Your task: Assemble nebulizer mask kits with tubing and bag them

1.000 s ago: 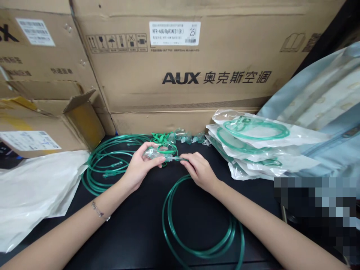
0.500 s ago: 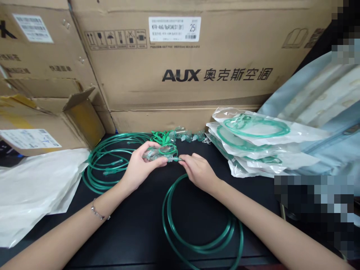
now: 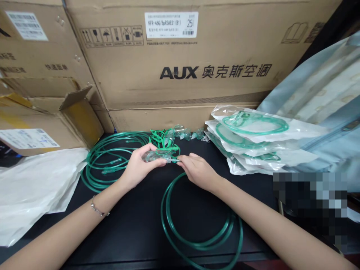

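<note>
Wrapped round a clear green oxygen mask [image 3: 161, 155], my left hand [image 3: 142, 161] holds it above the black table. A green elastic strap hangs over the mask. My right hand [image 3: 197, 169] pinches the end of a green tube [image 3: 165, 210] at the mask's connector; whether the two are joined I cannot make out. The rest of that tube lies in loose loops on the table below my right forearm. Just behind my hands are more clear masks [image 3: 180, 131] with green straps [image 3: 159, 138].
Coiled green tubing [image 3: 95, 153] lies left of my left hand. White sheets or pouches [image 3: 36, 187] are at the left. Sealed packs [image 3: 258, 140] with green tubing are stacked at the right. Large cartons [image 3: 182, 90] stand along the back, with an opened box [image 3: 30, 120] at the left.
The view has shifted slightly. The strap over the mask sits a little differently. Both hands keep their grip on the mask and the tube end.
</note>
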Available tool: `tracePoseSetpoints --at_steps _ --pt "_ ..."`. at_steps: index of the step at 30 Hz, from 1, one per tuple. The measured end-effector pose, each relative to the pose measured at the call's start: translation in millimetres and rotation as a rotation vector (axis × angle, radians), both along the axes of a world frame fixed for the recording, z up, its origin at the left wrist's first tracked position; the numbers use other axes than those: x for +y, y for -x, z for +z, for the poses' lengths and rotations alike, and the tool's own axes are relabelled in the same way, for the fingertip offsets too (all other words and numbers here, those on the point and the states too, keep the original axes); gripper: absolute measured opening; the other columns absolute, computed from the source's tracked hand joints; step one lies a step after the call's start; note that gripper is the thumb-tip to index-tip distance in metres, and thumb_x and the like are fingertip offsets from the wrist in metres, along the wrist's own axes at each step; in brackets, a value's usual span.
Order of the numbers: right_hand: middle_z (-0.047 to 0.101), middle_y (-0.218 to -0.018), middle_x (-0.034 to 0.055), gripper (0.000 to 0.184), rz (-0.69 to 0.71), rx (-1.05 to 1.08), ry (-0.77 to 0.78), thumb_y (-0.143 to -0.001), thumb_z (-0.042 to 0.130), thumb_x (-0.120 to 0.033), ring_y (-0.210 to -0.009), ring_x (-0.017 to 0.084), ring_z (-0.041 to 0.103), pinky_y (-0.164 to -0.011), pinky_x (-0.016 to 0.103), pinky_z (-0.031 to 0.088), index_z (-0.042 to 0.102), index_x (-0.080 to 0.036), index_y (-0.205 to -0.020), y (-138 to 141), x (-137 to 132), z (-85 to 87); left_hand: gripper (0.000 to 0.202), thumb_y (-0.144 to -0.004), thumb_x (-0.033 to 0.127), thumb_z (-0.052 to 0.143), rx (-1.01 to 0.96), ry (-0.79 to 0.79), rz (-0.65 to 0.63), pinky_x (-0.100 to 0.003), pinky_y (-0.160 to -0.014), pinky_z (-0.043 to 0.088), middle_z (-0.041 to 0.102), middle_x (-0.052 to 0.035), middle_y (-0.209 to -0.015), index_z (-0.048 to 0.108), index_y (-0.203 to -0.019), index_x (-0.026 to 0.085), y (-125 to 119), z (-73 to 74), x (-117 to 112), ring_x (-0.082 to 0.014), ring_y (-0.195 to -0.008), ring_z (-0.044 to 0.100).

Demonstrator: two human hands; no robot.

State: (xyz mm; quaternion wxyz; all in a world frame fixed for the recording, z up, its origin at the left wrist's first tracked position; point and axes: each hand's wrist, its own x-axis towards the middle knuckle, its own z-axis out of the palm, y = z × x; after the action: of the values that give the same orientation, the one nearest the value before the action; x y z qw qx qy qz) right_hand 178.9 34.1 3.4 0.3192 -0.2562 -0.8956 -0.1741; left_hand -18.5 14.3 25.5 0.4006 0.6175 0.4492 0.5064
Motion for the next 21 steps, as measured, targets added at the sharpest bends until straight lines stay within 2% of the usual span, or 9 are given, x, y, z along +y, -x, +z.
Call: tracePoseSetpoints --at_steps 3,6,8,9,12,14,16,18,21 --pt "0.063 -0.063 0.0046 0.027 -0.011 -0.015 0.003 -0.095 0.027 -0.02 -0.052 0.014 0.055 -0.057 0.026 0.037 0.05 -0.015 -0.083 0.8 -0.1 2.1 0.026 -0.056 0.024 0.078 0.058 -0.061 0.05 -0.016 -0.052 0.045 0.057 0.0043 -0.059 0.056 -0.068 0.016 -1.1 6.2 0.2 -0.0089 -0.054 0.054" --pt "0.063 -0.062 0.0031 0.026 -0.032 -0.006 0.018 -0.094 0.028 -0.022 -0.05 0.013 0.055 -0.056 0.026 0.036 0.051 -0.015 -0.085 2.6 -2.5 5.3 0.043 -0.052 0.025 0.079 -0.143 0.008 0.022 -0.022 -0.057 0.051 0.062 0.0011 -0.076 0.057 -0.089 0.019 -4.7 13.4 -1.1 -0.0135 -0.065 0.06" --pt "0.064 -0.064 0.0028 0.024 -0.037 -0.013 0.022 -0.094 0.03 -0.024 -0.049 0.013 0.055 -0.055 0.025 0.035 0.051 -0.016 -0.087 3.8 -4.8 6.0 0.049 -0.056 0.033 0.076 -0.286 0.105 -0.022 -0.025 -0.051 0.053 0.062 -0.0002 -0.081 0.054 -0.097 0.02 -7.2 15.4 -1.9 -0.0152 -0.066 0.061" --pt "0.065 -0.065 0.0028 0.024 -0.035 -0.021 0.022 -0.094 0.03 -0.025 -0.049 0.013 0.055 -0.055 0.026 0.034 0.052 -0.016 -0.087 4.3 -5.8 5.6 0.046 -0.059 0.037 0.074 -0.323 0.146 -0.036 -0.022 -0.046 0.051 0.062 -0.0006 -0.079 0.054 -0.097 0.02 -8.3 15.3 -2.0 -0.0145 -0.063 0.061" --pt "0.065 -0.063 0.0032 0.024 -0.041 -0.04 0.023 -0.094 0.031 -0.025 -0.049 0.013 0.056 -0.054 0.026 0.033 0.052 -0.016 -0.087 5.1 -7.2 3.2 0.04 -0.065 0.046 0.067 -0.313 0.194 -0.073 -0.013 -0.03 0.035 0.059 0.0003 -0.064 0.058 -0.09 0.015 -10.7 12.5 -1.5 -0.0081 -0.045 0.052" --pt "0.064 -0.061 0.0032 0.025 -0.055 -0.037 0.02 -0.094 0.03 -0.024 -0.048 0.013 0.057 -0.053 0.025 0.034 0.052 -0.016 -0.086 5.4 -7.2 1.7 0.037 -0.068 0.045 0.066 -0.307 0.193 -0.089 -0.011 -0.026 0.024 0.056 0.0025 -0.057 0.059 -0.089 0.014 -12.2 10.5 -1.2 -0.0036 -0.034 0.043" --pt "0.063 -0.06 0.003 0.025 -0.057 -0.026 0.021 -0.094 0.029 -0.024 -0.048 0.013 0.057 -0.053 0.025 0.034 0.051 -0.016 -0.085 5.8 -7.3 1.0 0.035 -0.071 0.044 0.064 -0.341 0.191 -0.092 -0.012 -0.024 0.021 0.055 0.004 -0.055 0.059 -0.089 0.015 -14.2 8.9 -1.9 -0.0021 -0.028 0.037" --pt "0.063 -0.06 0.003 0.025 -0.045 -0.014 0.03 -0.094 0.029 -0.023 -0.047 0.013 0.057 -0.052 0.025 0.035 0.05 -0.016 -0.084 6.2 -7.8 0.7 0.035 -0.072 0.045 0.062 -0.379 0.201 -0.08 -0.014 -0.024 0.028 0.057 0.0034 -0.055 0.059 -0.089 0.015 -17.0 7.1 -3.7 -0.0039 -0.028 0.041" --pt "0.062 -0.057 0.0026 0.026 -0.033 -0.018 0.049 -0.095 0.028 -0.023 -0.046 0.013 0.057 -0.048 0.024 0.033 0.049 -0.016 -0.081 6.2 -9.3 -0.2 0.038 -0.073 0.045 0.06 -0.395 0.227 -0.049 -0.021 -0.033 0.045 0.06 0.0004 -0.055 0.061 -0.09 0.011 -21.9 3.2 -7.8 -0.0097 -0.034 0.052"
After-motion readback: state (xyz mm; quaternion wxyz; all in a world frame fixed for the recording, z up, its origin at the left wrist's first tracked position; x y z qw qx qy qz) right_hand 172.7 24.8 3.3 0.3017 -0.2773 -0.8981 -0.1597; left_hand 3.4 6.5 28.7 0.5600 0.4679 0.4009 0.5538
